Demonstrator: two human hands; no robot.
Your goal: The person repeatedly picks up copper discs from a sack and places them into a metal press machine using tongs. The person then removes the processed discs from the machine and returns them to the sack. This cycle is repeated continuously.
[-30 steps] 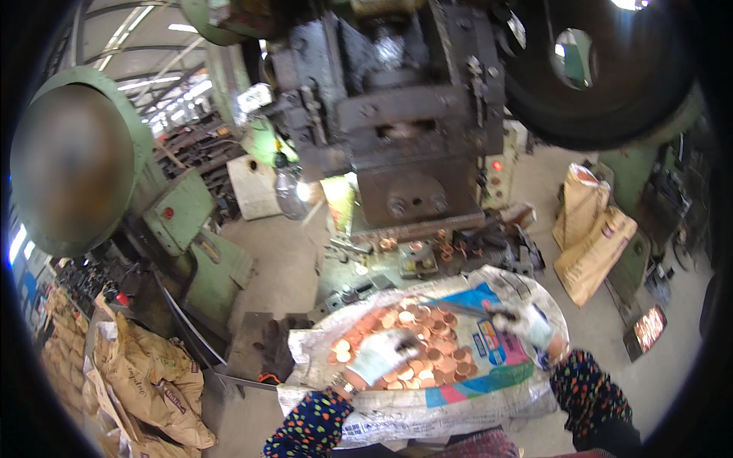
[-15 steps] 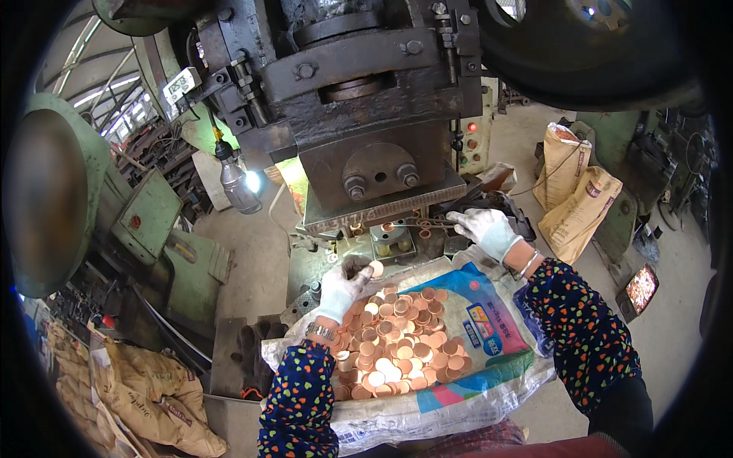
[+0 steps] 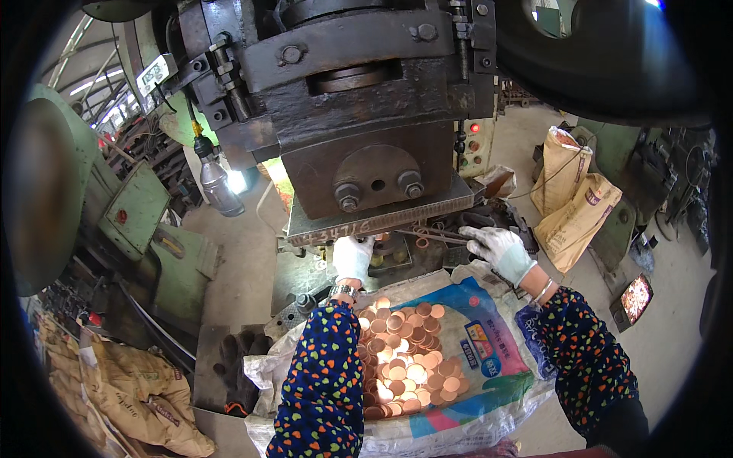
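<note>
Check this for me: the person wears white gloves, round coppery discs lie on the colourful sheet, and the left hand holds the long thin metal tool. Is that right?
Not quite: the hand is wrong. In the head view, the right hand holds the long thin metal tool, not the left hand. White gloves and coppery discs on the colourful sheet are right.

The press (image 3: 370,156), cropped at the top, partly hides the left grip (image 3: 353,259)
</note>
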